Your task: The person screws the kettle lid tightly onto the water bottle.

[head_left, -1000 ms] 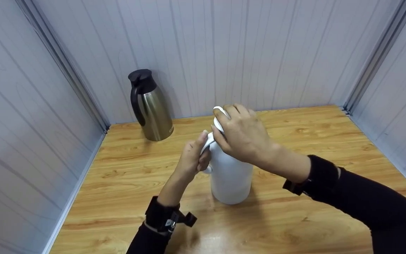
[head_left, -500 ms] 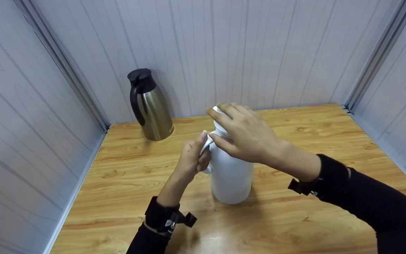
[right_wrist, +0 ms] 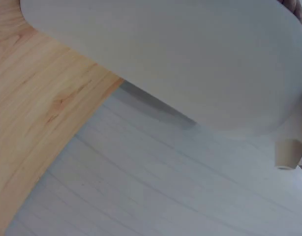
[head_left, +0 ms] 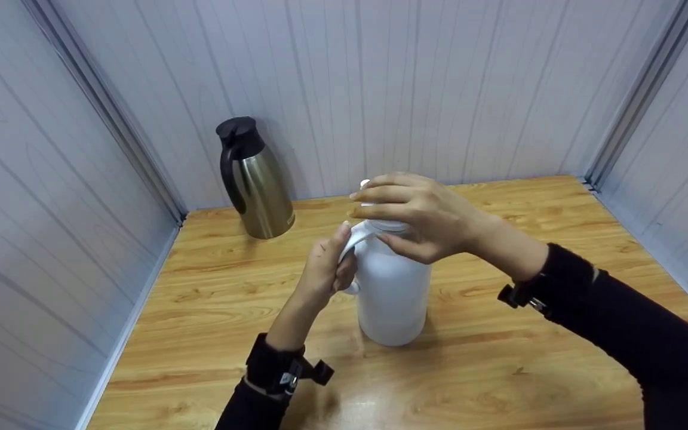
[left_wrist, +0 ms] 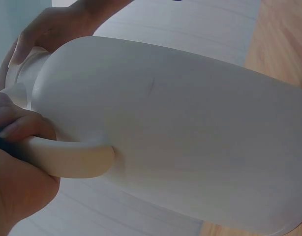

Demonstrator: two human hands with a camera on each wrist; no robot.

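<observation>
My left hand (head_left: 326, 269) is wrapped around the curved white handle (left_wrist: 67, 157) of the tall white insulated jug (head_left: 393, 292), fingers curled under the loop and thumb pressed on its top; the left wrist view shows the fingers closed right round it. My right hand (head_left: 421, 218) sits over the jug's white round lid (head_left: 380, 224), fingers bent and spread across the top from the 3 o'clock side, thumb under the rim, gripping the lid. From the right wrist view I see only the jug's pale body and the stub where the handle meets it, so that view does not show me the fingers.

The jug stands upright near the middle of the light wooden tabletop (head_left: 529, 334), its handle pointing toward 9 o'clock.

Further out, at about 10 o'clock from the jug and well apart from it, a brushed steel vacuum flask with a black lid and black handle (head_left: 254, 179) stands close to the back corner. Pale grey panelled walls (head_left: 439, 77) close in the table on three sides.
</observation>
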